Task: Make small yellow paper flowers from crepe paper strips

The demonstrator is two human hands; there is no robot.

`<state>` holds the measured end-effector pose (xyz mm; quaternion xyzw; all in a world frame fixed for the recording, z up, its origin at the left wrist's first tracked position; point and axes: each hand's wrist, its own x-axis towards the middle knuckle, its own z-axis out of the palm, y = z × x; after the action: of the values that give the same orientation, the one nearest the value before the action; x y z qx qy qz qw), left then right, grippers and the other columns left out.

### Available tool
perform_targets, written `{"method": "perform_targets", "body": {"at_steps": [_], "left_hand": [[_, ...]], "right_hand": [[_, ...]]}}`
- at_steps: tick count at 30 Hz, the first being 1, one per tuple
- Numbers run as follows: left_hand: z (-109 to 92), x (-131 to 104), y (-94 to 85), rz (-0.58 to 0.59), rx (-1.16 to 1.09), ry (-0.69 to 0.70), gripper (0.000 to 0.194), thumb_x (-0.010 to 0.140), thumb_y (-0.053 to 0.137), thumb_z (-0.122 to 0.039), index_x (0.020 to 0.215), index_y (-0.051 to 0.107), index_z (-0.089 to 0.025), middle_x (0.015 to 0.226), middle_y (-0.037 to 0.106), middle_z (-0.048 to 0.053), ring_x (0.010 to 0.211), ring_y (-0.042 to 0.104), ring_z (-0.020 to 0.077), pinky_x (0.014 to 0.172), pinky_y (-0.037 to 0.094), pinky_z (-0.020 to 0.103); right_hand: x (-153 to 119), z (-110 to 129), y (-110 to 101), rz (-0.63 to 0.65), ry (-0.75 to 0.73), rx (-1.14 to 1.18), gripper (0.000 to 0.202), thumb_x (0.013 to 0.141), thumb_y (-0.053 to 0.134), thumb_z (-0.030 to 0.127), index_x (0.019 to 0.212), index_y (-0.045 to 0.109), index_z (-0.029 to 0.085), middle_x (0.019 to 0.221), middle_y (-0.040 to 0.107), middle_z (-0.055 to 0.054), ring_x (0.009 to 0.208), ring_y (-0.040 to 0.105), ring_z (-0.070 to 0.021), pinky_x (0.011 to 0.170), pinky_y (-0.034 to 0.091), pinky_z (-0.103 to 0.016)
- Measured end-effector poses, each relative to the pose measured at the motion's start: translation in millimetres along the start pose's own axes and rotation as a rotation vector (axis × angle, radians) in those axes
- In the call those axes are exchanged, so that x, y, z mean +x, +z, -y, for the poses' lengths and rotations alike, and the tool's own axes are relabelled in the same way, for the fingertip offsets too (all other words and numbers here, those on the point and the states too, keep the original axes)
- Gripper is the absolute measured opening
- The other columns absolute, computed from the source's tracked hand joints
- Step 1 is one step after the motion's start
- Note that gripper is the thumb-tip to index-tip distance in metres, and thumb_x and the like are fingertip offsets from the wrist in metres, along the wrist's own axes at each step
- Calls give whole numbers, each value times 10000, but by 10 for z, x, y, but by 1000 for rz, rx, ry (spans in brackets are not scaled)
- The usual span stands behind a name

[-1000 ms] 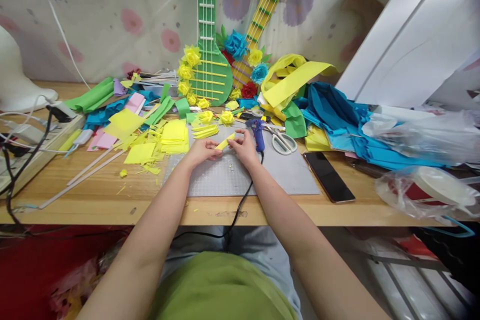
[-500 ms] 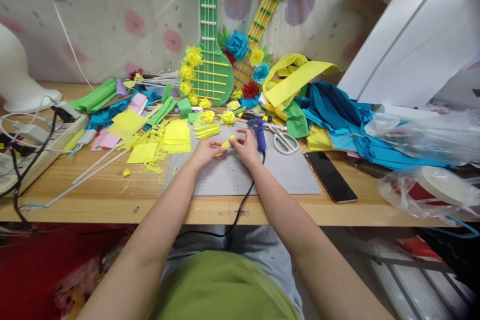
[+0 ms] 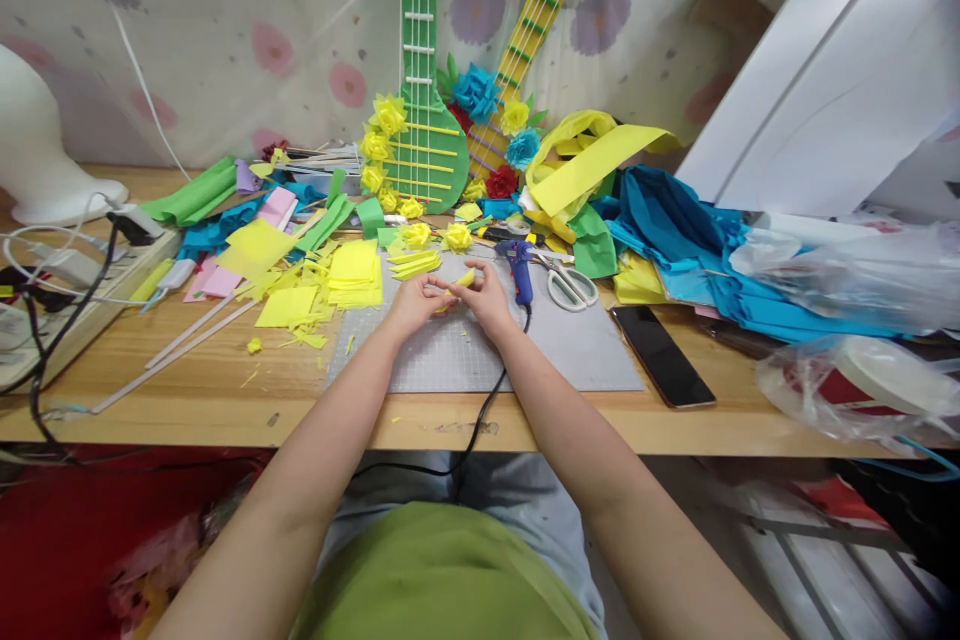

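Note:
Both my hands meet over the grey cutting mat (image 3: 427, 365), pinching one small piece of yellow paper (image 3: 466, 278) between them. My left hand (image 3: 414, 306) grips its near-left end, partly hiding it. My right hand (image 3: 486, 298) holds the far-right end, where a yellow tip sticks out. Just beyond my left hand lie folded yellow strips (image 3: 414, 265). Two yellow paper flowers (image 3: 456, 237) sit behind them. A blue glue gun (image 3: 517, 270) rests right of my right hand, beside white-handled scissors (image 3: 571, 288).
A green paper-covered guitar shape (image 3: 431, 155) and a yellow one (image 3: 536, 15) lean at the back. Left are stacked yellow squares (image 3: 355, 272) and a power strip (image 3: 97, 305). Right are a phone (image 3: 663, 356) and blue crepe paper (image 3: 675, 230). The glue gun's black cord (image 3: 487, 410) crosses the front edge.
My fingers have drawn closer together around the yellow paper piece, and less of it shows now. Its visible end is tilted and looks more folded. The things around are unmoved.

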<state>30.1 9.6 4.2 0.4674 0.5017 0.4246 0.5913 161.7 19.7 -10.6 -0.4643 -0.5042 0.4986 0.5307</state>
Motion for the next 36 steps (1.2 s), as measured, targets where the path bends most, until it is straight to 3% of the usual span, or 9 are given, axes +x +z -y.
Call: {"method": "perform_targets", "body": {"at_steps": [9, 23, 36], "left_hand": [[-23, -20, 21, 27, 22, -19, 342, 584, 739, -159, 783, 462, -152, 583, 655, 0, 566, 642, 136, 609, 506, 267], [-30, -29, 13, 47, 31, -32, 386, 535, 781, -210, 750, 467, -146, 588, 661, 18, 564, 645, 151, 557, 497, 252], [-73, -49, 36, 33, 78, -53, 384, 539, 777, -183, 750, 458, -145, 544, 636, 7, 528, 635, 153, 550, 496, 262]], "right_hand": [[47, -14, -91, -182, -50, -72, 479, 574, 672, 381, 942, 409, 222, 555, 542, 90, 522, 541, -118, 553, 414, -253], [92, -87, -98, -160, -28, 62, 437, 649, 626, 401, 950, 363, 225, 616, 610, 48, 593, 611, -140, 649, 485, -304], [73, -44, -66, -254, -38, -80, 366, 731, 455, 306, 1072, 346, 228, 681, 621, 20, 600, 579, -147, 618, 463, -287]]}}
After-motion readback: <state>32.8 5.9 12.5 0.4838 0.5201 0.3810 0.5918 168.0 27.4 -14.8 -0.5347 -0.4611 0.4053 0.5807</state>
